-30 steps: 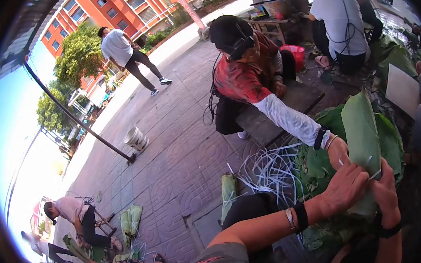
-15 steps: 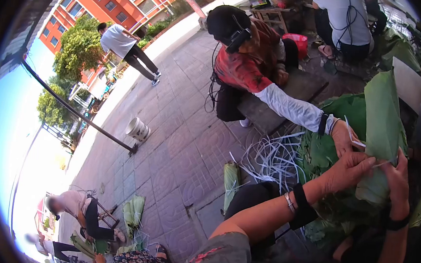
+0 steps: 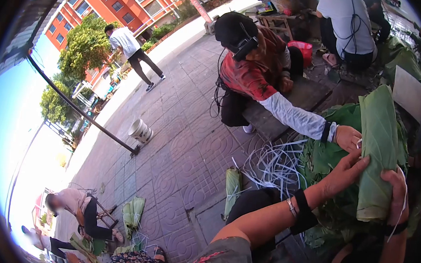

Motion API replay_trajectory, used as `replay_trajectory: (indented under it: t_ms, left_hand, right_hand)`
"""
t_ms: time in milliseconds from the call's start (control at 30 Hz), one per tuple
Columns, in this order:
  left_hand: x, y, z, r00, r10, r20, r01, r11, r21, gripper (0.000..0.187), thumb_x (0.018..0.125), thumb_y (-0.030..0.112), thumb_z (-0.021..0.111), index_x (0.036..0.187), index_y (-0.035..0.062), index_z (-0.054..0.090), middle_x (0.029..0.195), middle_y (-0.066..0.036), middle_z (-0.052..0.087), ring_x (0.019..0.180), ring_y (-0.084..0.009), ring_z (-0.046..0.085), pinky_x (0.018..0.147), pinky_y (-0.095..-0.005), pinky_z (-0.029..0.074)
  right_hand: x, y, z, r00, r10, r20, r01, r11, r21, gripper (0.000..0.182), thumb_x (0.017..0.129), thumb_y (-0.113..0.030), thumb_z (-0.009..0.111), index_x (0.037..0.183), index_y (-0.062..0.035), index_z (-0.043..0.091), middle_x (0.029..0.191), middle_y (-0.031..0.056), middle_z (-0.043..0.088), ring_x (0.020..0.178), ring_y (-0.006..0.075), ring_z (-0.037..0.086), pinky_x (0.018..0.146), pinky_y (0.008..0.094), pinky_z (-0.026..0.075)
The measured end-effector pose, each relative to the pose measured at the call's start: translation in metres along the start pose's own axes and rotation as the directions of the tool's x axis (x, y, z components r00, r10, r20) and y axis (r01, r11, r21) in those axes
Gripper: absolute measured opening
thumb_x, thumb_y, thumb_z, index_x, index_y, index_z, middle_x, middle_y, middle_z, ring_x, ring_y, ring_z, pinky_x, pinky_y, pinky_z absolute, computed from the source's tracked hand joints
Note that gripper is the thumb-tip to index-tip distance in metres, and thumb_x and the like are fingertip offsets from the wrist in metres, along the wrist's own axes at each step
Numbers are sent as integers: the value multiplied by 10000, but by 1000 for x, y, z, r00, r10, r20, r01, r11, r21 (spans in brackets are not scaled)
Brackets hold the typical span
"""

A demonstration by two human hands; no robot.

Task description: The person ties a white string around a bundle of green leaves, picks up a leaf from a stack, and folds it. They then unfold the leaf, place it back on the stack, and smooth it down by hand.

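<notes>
I hold a long folded bundle of green leaves (image 3: 377, 154) upright between both hands, above a heap of loose green leaves (image 3: 327, 155). My left hand (image 3: 343, 175) presses flat against the bundle's left side; a bracelet and a black band sit on that wrist. My right hand (image 3: 396, 190) wraps around the bundle's right side, and a thin white strip (image 3: 400, 211) hangs down past this wrist. A co-worker's hand (image 3: 348, 138) in a white sleeve reaches onto the heap just left of the bundle.
The co-worker in a red patterned top (image 3: 252, 68) sits on a low bench across the heap. Loose white strips (image 3: 272, 166) and a tied leaf bundle (image 3: 233, 185) lie on the paving. A white bucket (image 3: 140, 131), a slanted pole (image 3: 83, 114) and other people stand farther off.
The leaf bundle has been folded tighter and narrower between my hands. My right hand moved from beneath it to around its side. The co-worker's hand shifted slightly on the heap.
</notes>
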State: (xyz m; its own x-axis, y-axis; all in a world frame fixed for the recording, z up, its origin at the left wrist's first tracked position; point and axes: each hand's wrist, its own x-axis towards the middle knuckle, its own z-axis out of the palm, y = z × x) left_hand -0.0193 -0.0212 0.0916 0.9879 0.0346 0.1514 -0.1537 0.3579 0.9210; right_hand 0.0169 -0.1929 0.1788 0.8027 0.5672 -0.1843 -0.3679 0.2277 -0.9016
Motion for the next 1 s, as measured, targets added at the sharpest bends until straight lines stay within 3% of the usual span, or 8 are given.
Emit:
replay_trajectory:
  t_ms: [167,333,433,533,633,833,933,1000]
  left_hand:
    - [-5,8,-6,993,-95,76,100,992,-73,501,1034,383,474,1403,45,444,1159,-3,610,1027,-66,556,848,-243,469]
    - [-2,6,-16,975,-122,186,147,981,-126,521,1031,380,469,1413,29,426,1218,-37,603,1122,-115,565,962,-288,469]
    - [-3,5,-13,992,-20,122,21,1000,-12,516,1030,350,458,1418,13,414,1236,-76,595,1118,-155,586,948,-315,501]
    - [-6,-6,-19,992,-117,-48,120,989,81,509,1020,310,455,1422,0,404,1263,-109,582,1089,-176,601,886,-333,535]
    - [-4,-4,-26,947,-118,299,146,986,-76,511,1015,308,446,1409,-14,410,1268,-128,582,1082,-176,600,852,-335,547]
    - [-7,-8,-15,964,-93,248,74,994,85,410,979,187,544,1334,-9,483,1211,-99,617,1017,-149,620,832,-298,536]
    - [-4,-15,-19,968,-125,216,107,990,92,373,951,100,582,1302,-10,520,1168,-81,644,970,-136,633,810,-280,530]
    - [-3,-20,-15,985,-91,149,89,996,24,297,950,79,573,1230,-19,552,1084,-69,659,925,-127,633,787,-276,526]
  right_hand:
    - [8,7,-17,998,31,63,-27,998,-61,449,815,-255,592,1169,20,574,963,90,638,803,162,623,714,281,521]
    - [3,12,-13,998,57,17,-58,993,102,425,847,-292,582,1148,8,582,948,84,634,799,164,623,704,286,520]
    - [8,17,-15,998,56,11,-57,992,115,422,863,-314,577,1140,4,583,942,82,631,794,164,619,700,286,519]
    - [8,27,-20,997,71,7,-72,988,136,443,874,-352,569,1131,10,585,926,78,631,789,165,617,688,284,513]
    - [17,37,-38,999,22,42,-26,995,96,499,883,-423,550,1097,23,608,882,74,643,760,175,621,659,277,502]
    - [17,37,-37,988,22,152,-28,999,38,495,880,-409,564,1106,28,616,897,88,657,761,171,630,653,281,511]
    - [14,39,-39,997,82,4,-82,992,93,485,870,-385,583,1108,37,614,904,101,664,756,186,639,666,297,531]
    - [11,39,-40,994,107,39,-111,986,125,481,861,-366,591,1115,42,609,909,107,666,760,198,650,675,305,544]
